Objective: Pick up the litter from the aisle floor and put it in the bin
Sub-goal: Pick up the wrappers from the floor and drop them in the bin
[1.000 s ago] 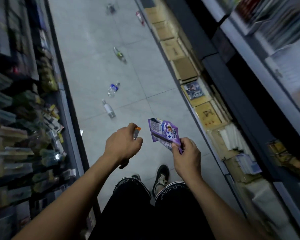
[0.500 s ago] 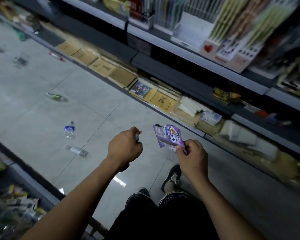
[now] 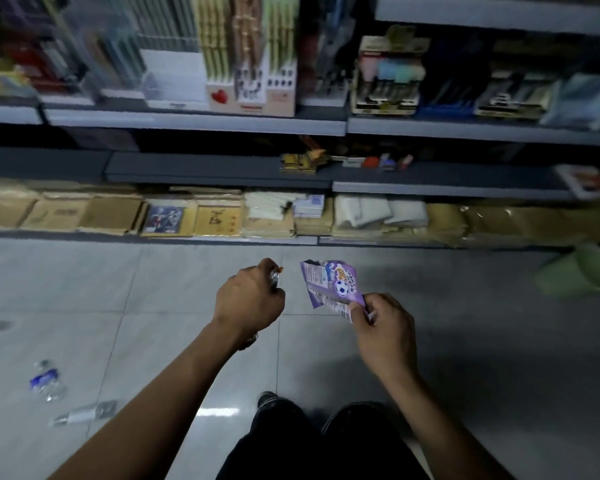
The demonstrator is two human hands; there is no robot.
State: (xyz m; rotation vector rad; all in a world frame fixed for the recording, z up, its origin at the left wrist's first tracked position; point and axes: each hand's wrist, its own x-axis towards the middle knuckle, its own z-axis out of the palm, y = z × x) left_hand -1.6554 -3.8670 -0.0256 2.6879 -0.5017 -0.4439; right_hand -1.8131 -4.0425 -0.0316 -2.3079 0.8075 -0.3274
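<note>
Two hands grip litter: right hand (image 3: 383,332) pinches purple wrapper (image 3: 329,282), left hand (image 3: 248,299) clutches small bottle (image 3: 275,277).

Head-worn view, downward toward shelves (image 3: 222,123)

Both bare forearms reach forward and down from the bottom edge, converging toward frame centre. Left hand (image 3: 248,299) is curled into a loose fist, back of hand up, knuckles toward the camera, gripping a small clear crinkled wrapper with an orange tip (image 3: 275,275) that pokes out past the top of the fist; something dark shows under the wrist, cannot tell what. Right hand (image 3: 385,327) is a little lower and to the right, fingers curled, thumb and forefinger pinching the lower corner of a flat purple foil snack packet with a football print (image 3: 331,284), held upright above the hand. Hands are apart, not touching. Dark-trousered knees and one shoe tip show below.
</note>
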